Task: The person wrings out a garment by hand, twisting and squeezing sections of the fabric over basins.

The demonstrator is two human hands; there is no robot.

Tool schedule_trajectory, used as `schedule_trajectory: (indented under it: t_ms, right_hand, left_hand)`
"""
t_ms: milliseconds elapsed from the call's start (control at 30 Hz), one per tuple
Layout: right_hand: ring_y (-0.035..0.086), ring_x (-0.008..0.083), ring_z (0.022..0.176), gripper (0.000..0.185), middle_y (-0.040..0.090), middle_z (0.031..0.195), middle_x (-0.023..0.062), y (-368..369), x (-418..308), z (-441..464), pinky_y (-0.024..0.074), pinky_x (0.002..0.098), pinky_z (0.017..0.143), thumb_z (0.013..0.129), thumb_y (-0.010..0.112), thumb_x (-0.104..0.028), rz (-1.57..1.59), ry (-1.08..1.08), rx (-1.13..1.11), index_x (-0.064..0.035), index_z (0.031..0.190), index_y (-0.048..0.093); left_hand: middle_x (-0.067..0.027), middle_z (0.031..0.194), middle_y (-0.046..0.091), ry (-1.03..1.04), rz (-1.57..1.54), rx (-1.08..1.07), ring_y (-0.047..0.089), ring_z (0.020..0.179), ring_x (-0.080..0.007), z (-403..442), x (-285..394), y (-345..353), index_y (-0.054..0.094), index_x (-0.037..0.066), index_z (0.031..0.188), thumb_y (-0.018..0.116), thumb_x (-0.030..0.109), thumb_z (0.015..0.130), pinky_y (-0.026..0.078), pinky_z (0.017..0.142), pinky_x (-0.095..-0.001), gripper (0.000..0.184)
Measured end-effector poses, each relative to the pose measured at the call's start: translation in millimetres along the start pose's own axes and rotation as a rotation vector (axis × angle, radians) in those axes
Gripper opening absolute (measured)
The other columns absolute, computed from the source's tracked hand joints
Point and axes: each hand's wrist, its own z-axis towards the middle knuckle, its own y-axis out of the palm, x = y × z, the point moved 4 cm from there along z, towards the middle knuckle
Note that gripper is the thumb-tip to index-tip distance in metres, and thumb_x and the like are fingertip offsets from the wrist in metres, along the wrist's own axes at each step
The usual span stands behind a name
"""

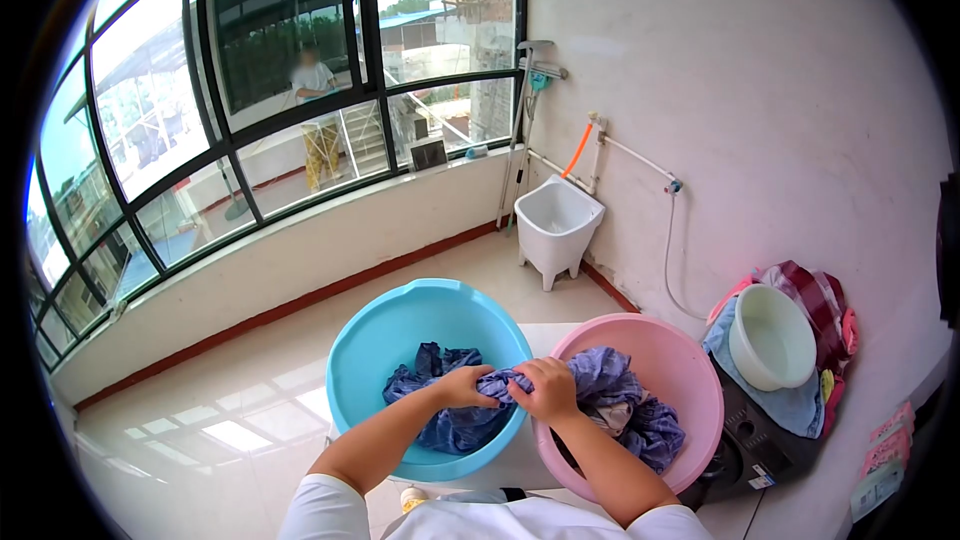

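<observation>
A blue-purple patterned garment [505, 380] is stretched and bunched between my hands, over the gap between two basins. My left hand [468, 387] wraps round it at the rim of the blue basin [375, 325]. Close beside it, my right hand [546, 389] grips the same cloth near the edge of the pink basin [695, 380]. Darker wet-looking blue cloth [465, 428] lies in the blue basin. More patterned cloth [650, 430] is heaped in the pink one, with a beige piece partly showing. Whether all this cloth is one piece, I cannot tell.
A black washing machine [775, 450] stands right, bearing a pale green basin [772, 338] and piled clothes [805, 290]. A white mop sink [558, 225] stands by the far wall, below pipes with a hose [670, 260]. Windows [280, 30] line the left.
</observation>
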Motion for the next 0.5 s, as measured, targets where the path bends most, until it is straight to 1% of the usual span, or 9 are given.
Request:
schedule_trajectory:
  t_ms: [100, 167, 200, 267, 333, 400, 433, 467, 500]
  right_hand:
    - [0.059, 0.0277, 0.077, 0.022, 0.064, 0.079, 0.0076, -0.6, 0.1, 0.3, 0.0446, 0.0392, 0.072, 0.072, 0.064, -0.027, 0.009, -0.001, -0.001, -0.0078, 0.081, 0.063]
    - [0.059, 0.0279, 0.078, 0.021, 0.064, 0.08, 0.008, -0.5, 0.7, -0.6, 0.0443, 0.0395, 0.072, 0.072, 0.064, -0.027, 0.008, -0.009, 0.001, -0.0076, 0.081, 0.063]
    - [0.059, 0.0279, 0.078, 0.021, 0.064, 0.08, 0.008, -0.6, 1.6, -0.3, 0.0443, 0.0395, 0.072, 0.072, 0.064, -0.027, 0.008, -0.008, -0.004, -0.0076, 0.081, 0.063]
    - [0.059, 0.0279, 0.079, 0.02, 0.064, 0.081, 0.0081, -0.4, 1.8, 0.2, 0.0445, 0.0395, 0.072, 0.073, 0.064, -0.026, 0.014, -0.013, -0.001, -0.0075, 0.081, 0.063]
    - [0.058, 0.0274, 0.077, 0.02, 0.063, 0.08, 0.0079, 0.7, 1.6, 0.0, 0.0448, 0.0391, 0.072, 0.073, 0.065, -0.026, 0.017, -0.026, 0.01, -0.0074, 0.081, 0.063]
    - [0.058, 0.027, 0.076, 0.02, 0.063, 0.078, 0.0076, 0.8, 2.2, 0.0, 0.045, 0.0387, 0.071, 0.073, 0.065, -0.026, 0.019, -0.045, 0.023, -0.0073, 0.08, 0.062]
    - [0.058, 0.0274, 0.076, 0.02, 0.063, 0.079, 0.0078, 0.7, 2.6, 0.2, 0.045, 0.0387, 0.071, 0.073, 0.065, -0.026, 0.023, -0.042, 0.027, -0.0071, 0.08, 0.062]
    - [0.058, 0.0277, 0.076, 0.021, 0.063, 0.079, 0.0079, 0.6, 2.4, 0.0, 0.045, 0.0388, 0.071, 0.073, 0.065, -0.026, 0.027, -0.04, 0.03, -0.0069, 0.08, 0.062]
    - [0.058, 0.0277, 0.076, 0.021, 0.063, 0.079, 0.0079, 0.4, 2.1, -0.2, 0.045, 0.0388, 0.071, 0.073, 0.065, -0.026, 0.031, -0.042, 0.027, -0.0069, 0.08, 0.062]
  left_hand:
    - [-0.0139, 0.093, 0.064, 0.01, -0.031, -0.016, 0.06, 0.088, -0.0254, 1.5, -3.0, -0.8, 0.058, 0.003, 0.107, 0.077, 0.03, 0.063, 0.045, 0.081, -0.0337, 0.055]
    - [-0.014, 0.111, 0.059, -0.039, -0.118, -0.128, 0.055, 0.103, -0.0225, 0.3, 1.7, -5.1, 0.051, 0.003, 0.12, 0.079, 0.025, 0.06, 0.042, 0.09, -0.0314, 0.07]
    - [-0.0147, 0.121, 0.053, 0.001, -0.112, -0.198, 0.05, 0.11, -0.023, 2.8, -7.6, -8.3, 0.043, 0.002, 0.128, 0.081, 0.024, 0.059, 0.038, 0.096, -0.0308, 0.082]
    - [-0.0156, 0.126, 0.049, -0.011, -0.021, -0.315, 0.048, 0.114, -0.0244, -2.0, -30.8, -17.4, 0.039, 0.001, 0.132, 0.082, 0.026, 0.058, 0.036, 0.099, -0.0316, 0.089]
    - [-0.0164, 0.126, 0.049, -0.088, 0.041, -0.379, 0.048, 0.114, -0.0257, -15.2, -36.6, -23.8, 0.037, 0.001, 0.134, 0.083, 0.027, 0.056, 0.035, 0.1, -0.0319, 0.094]
    - [-0.0168, 0.126, 0.05, -0.26, 0.138, -0.416, 0.048, 0.116, -0.0267, -21.0, -39.9, -27.4, 0.038, 0.001, 0.133, 0.084, 0.028, 0.054, 0.035, 0.1, -0.0315, 0.096]
    - [-0.0192, 0.12, 0.054, -0.212, 0.181, -0.373, 0.051, 0.112, -0.0296, -21.1, -33.1, -29.7, 0.047, 0.001, 0.127, 0.083, 0.031, 0.053, 0.039, 0.096, -0.0328, 0.087]
    - [-0.0192, 0.12, 0.054, -0.216, 0.178, -0.37, 0.051, 0.112, -0.0296, -20.2, -31.8, -29.5, 0.047, 0.001, 0.127, 0.083, 0.031, 0.053, 0.039, 0.096, -0.0328, 0.087]
    - [-0.019, 0.115, 0.057, -0.212, 0.25, -0.32, 0.054, 0.108, -0.0304, -18.9, -26.9, -32.5, 0.052, 0.002, 0.121, 0.083, 0.032, 0.053, 0.041, 0.093, -0.0344, 0.081]
